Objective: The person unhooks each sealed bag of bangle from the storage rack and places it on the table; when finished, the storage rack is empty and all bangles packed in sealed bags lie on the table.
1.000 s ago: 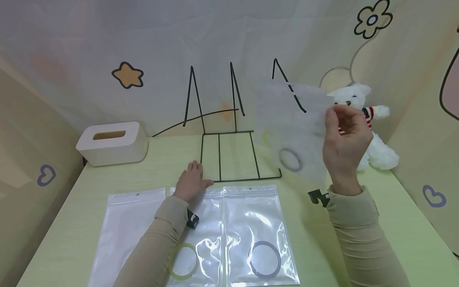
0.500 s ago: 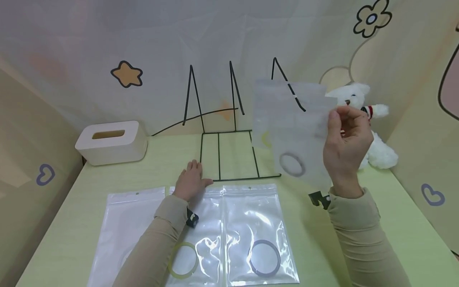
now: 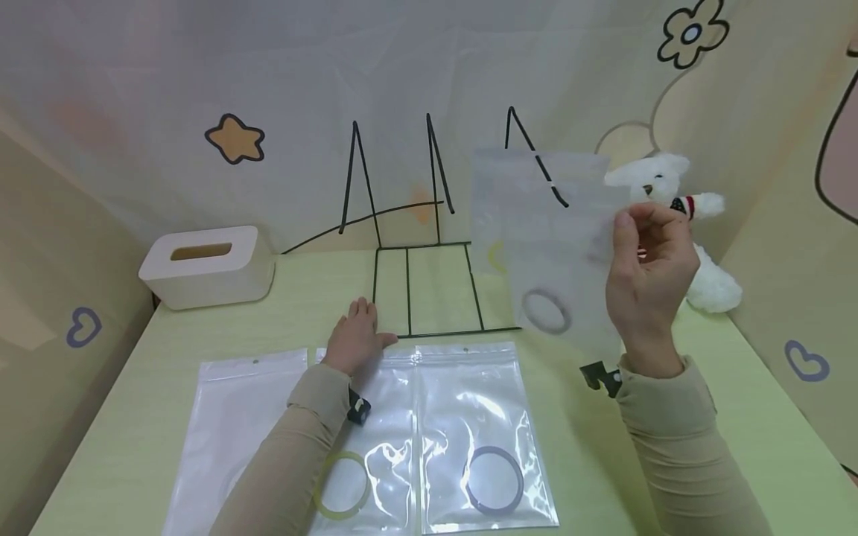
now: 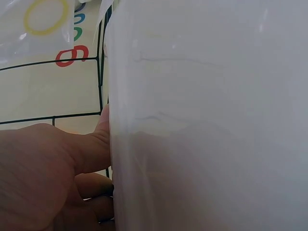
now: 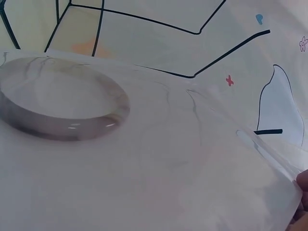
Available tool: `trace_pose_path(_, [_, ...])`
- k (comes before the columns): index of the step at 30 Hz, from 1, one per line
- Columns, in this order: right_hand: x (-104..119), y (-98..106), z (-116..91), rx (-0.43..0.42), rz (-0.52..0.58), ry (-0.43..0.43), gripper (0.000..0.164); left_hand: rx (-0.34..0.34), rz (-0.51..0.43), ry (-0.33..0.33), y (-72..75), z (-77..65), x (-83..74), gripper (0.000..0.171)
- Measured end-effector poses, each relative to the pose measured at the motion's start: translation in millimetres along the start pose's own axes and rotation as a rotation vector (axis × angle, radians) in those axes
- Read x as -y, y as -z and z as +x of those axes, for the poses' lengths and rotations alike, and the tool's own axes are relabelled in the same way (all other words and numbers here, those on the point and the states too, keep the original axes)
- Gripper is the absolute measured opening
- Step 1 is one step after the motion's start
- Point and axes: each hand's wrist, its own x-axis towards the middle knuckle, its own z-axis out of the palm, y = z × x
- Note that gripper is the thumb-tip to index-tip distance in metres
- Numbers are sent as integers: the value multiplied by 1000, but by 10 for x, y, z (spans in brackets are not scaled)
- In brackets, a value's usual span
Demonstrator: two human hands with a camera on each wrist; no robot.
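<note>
My right hand (image 3: pixel 653 286) pinches the right edge of a translucent zip bag (image 3: pixel 559 246) with a purplish bangle (image 3: pixel 546 311) inside. This bag is on the right-hand prong of a black wire display rack (image 3: pixel 409 290); behind it hangs another bag (image 3: pixel 486 212) with a yellow ring. The bangle (image 5: pixel 72 130) shows large in the right wrist view. My left hand (image 3: pixel 355 339) rests at the rack's front left corner, fingers extended. In the left wrist view, whitish film (image 4: pixel 207 120) covers much of the picture beside the left hand (image 4: pixel 43 178).
Three flat zip bags lie along the table front: one white (image 3: pixel 248 402), one with a yellow bangle (image 3: pixel 342 514), one with a purple bangle (image 3: pixel 494 511). A white tissue box (image 3: pixel 208 268) stands back left. A white teddy bear (image 3: pixel 713 286) sits back right.
The hanging front bag has settled with little sway, and its right edge is held slightly farther right. The left hand stays put. The view has shifted slightly.
</note>
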Motion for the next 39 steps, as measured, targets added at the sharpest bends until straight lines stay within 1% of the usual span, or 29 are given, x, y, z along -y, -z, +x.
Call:
trace_pose_path(6, [11, 19, -8, 15, -17, 10, 10, -1, 4, 5, -13, 4, 8, 81])
trace_pose_path(13, [26, 53, -11, 35, -40, 37, 12, -4, -45, 20, 5, -22, -14, 80])
trace_pose_path(27, [82, 101, -8, 34, -69, 48, 17, -7, -36, 15, -5, -25, -8, 79])
trace_pose_path(39, [125, 161, -8, 31, -38, 20, 14, -8, -25, 13, -4, -28, -12, 80])
